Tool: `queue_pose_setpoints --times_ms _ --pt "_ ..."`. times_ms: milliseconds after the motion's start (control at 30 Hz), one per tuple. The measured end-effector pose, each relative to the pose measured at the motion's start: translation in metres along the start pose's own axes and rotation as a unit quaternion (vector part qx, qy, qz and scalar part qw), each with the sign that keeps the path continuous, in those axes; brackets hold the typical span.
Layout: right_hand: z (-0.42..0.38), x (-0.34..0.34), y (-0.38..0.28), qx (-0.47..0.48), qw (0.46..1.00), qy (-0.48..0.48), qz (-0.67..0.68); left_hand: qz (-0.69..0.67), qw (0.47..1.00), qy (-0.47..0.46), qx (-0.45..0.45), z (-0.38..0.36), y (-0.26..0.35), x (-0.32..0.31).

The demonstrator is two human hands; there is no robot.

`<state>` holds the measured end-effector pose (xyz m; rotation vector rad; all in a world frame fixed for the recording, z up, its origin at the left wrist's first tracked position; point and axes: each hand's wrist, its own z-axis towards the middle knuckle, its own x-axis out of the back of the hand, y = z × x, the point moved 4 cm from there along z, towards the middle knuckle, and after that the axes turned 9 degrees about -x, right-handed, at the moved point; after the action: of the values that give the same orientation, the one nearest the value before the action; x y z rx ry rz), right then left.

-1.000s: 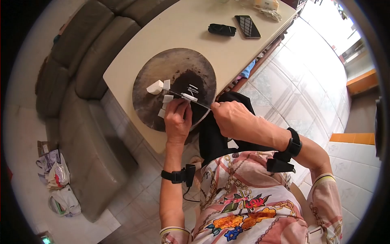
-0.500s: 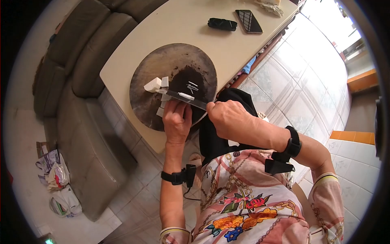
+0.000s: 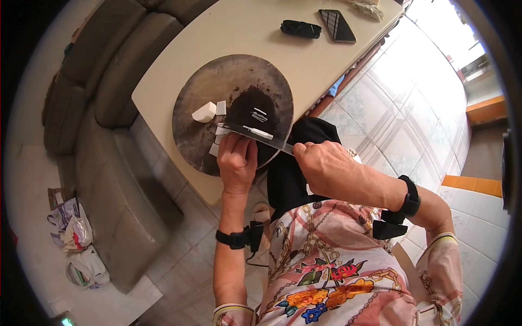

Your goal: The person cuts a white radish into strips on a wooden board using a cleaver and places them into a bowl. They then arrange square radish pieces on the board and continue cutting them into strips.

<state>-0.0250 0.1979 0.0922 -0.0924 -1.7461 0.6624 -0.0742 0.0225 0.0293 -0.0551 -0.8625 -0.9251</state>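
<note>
My right hand [image 3: 329, 168] is closed round the handle of a knife [image 3: 278, 144], whose blade lies across the round wooden chopping board [image 3: 198, 87]. White shreds [image 3: 258, 132] rest along the far side of the blade, and a few thin strips [image 3: 259, 114] lie on the dark wet patch beyond. My left hand [image 3: 236, 163] has its fingers curled down on the board, close against the near side of the blade; what they press on is hidden. Left of them are flat white slices [image 3: 214, 149]. A thick white block [image 3: 204, 112] and another slice [image 3: 221, 107] sit farther back.
The board stands on a cream table [image 3: 157, 81] near its rounded end. A phone [image 3: 338, 25] and a dark case [image 3: 300, 29] lie at the far side. A grey sofa [image 3: 130, 206] runs along the left, with bags [image 3: 81, 255] on the floor beyond.
My right hand has drawn the knife to the right and slightly toward me. The white shreds have shifted slightly right along the blade. My left hand stays in place.
</note>
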Motion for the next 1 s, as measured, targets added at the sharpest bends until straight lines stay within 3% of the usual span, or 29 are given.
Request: queue_pose_setpoints --times_ms 67,333,767,1000 --pt "0.004 -0.004 -0.001 -0.01 1.0 -0.018 -0.011 -0.005 1.0 0.006 0.006 -0.001 0.0 0.0" --pt "0.017 -0.013 0.0 -0.005 0.998 0.053 0.042 -0.024 0.999 0.015 0.017 -0.003 -0.001 0.0" --pt "-0.005 -0.003 -0.003 0.001 0.998 0.022 0.05 -0.022 0.999 0.029 0.007 -0.002 -0.001 0.002" --pt "0.007 -0.015 -0.014 0.012 0.998 0.053 -0.038 -0.009 1.0 0.004 0.0 0.001 0.002 0.004"
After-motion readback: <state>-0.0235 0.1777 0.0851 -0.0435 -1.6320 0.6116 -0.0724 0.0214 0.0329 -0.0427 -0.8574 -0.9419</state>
